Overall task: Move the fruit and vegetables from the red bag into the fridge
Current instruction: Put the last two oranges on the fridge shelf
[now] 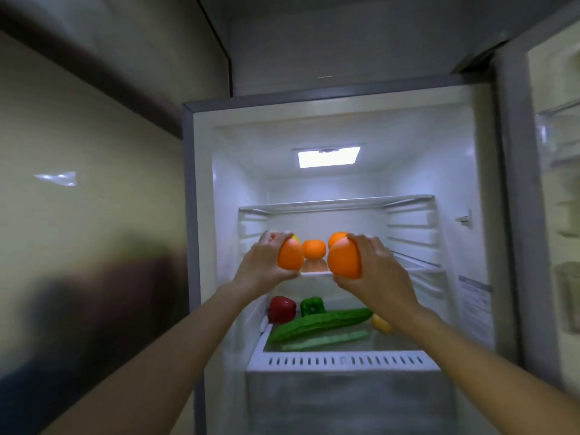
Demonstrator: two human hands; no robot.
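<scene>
A: Where were the hands when you looked?

B: Both were raised into the open fridge [483, 183], at the front edge of the middle glass shelf [417, 262]. The left hand [266, 262] had its grip curled round an orange [290, 257], fingers over the top and thumb beneath. The right hand [376, 262] gripped a larger orange [343, 260] the same way.

A: Were those fruits resting on the shelf?

B: I could not tell. They were level with its front lip, but the hands hid the contact.

A: Anything on that shelf behind them?

B: A third orange [314, 248] sat between the two held ones, farther back, with its reflection showing on the glass under it. A fourth orange [336, 237] peeked out just behind the right hand's fruit. A small bit of something yellow [295, 237] showed behind the left fingertips; too little was visible to name it.

A: And lower down?

B: On the shelf below lay a red bell pepper [281, 309] at the left, a green bell pepper [311, 305] just beside it, and a long bumpy green gourd [320, 324] stretched across in front of them. A paler green vegetable [326, 340] lay in front of the gourd, blurred. A yellow fruit [381, 323] sat at the right, partly hidden by the right forearm.

A: The door?

B: The fridge door [552, 183] stood open on the right, with its door shelves blurred. The interior light [328, 157] glowed at the top.
</scene>
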